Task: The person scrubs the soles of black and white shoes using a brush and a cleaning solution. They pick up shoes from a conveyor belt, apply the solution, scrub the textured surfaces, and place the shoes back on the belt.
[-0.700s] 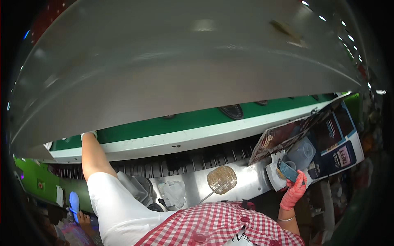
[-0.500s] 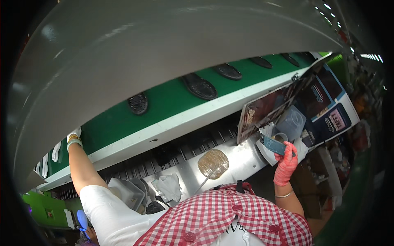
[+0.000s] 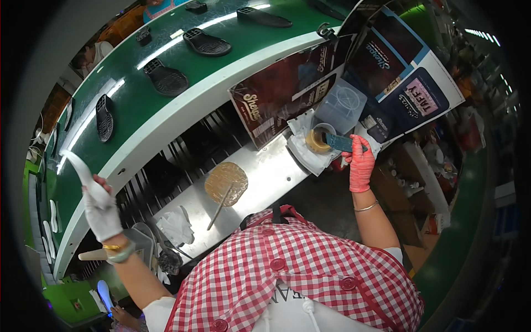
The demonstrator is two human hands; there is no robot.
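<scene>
The left hand (image 3: 102, 213), in a white glove, is closing its fingers around the lower end of a white shoe insole (image 3: 83, 172), lifting it up beside the white edge of the green conveyor belt (image 3: 133, 97), where black outsoles (image 3: 166, 80) are lying spaced apart. The right hand (image 3: 360, 165), in a red glove, is gripping a blue-headed brush (image 3: 338, 142) with fingers fully wrapped on its handle, and the brush head is sitting at the rim of a small pot of yellowish glue (image 3: 319, 139) on the steel worktable (image 3: 265, 177). The pot is resting on crumpled white sheeting, with a clear plastic container (image 3: 342, 105) just behind it. Judging from this, the insole is being held only by one end and is curving freely, so it could flop or slip from the glove; the brush may be carrying glue, so drips could land on the table or on the printed cardboard (image 3: 276, 97) nearby. A glue-stained round pad (image 3: 225, 182) with a stick across it is lying between the hands, and a careless sweep could drag the insole through it.
</scene>
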